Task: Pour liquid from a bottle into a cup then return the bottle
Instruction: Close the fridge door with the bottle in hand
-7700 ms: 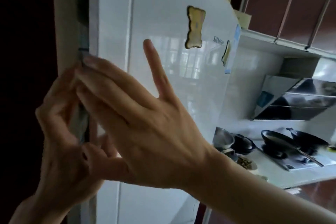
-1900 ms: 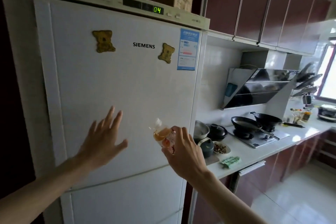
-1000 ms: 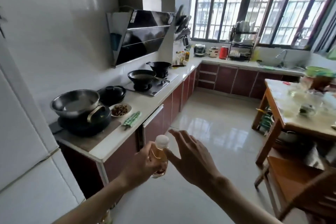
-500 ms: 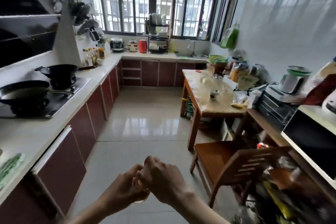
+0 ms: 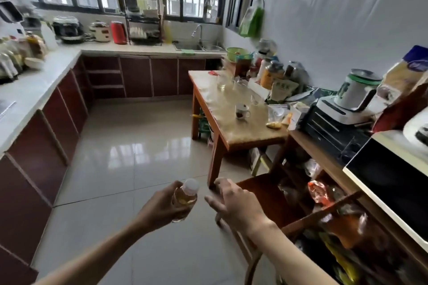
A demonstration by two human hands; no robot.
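Observation:
A small clear bottle with amber liquid and a white cap is held upright in my left hand, low in the middle of the view. My right hand hovers just to its right, fingers spread and empty, not touching the bottle. A white cup with a dark pattern and a handle stands on the wooden table, far ahead and to the right of both hands. A clear glass sits further back on the same table.
A wooden chair stands just right of my hands. The shelf on the right carries appliances and bags. A counter with red cabinets runs along the left and the back, with a sink. Tiled floor lies ahead.
The view has turned from the fridge into the kitchen. The bottle passed from my right hand to my left; half a second ago both hands were joined over it, and now the right has drawn off.

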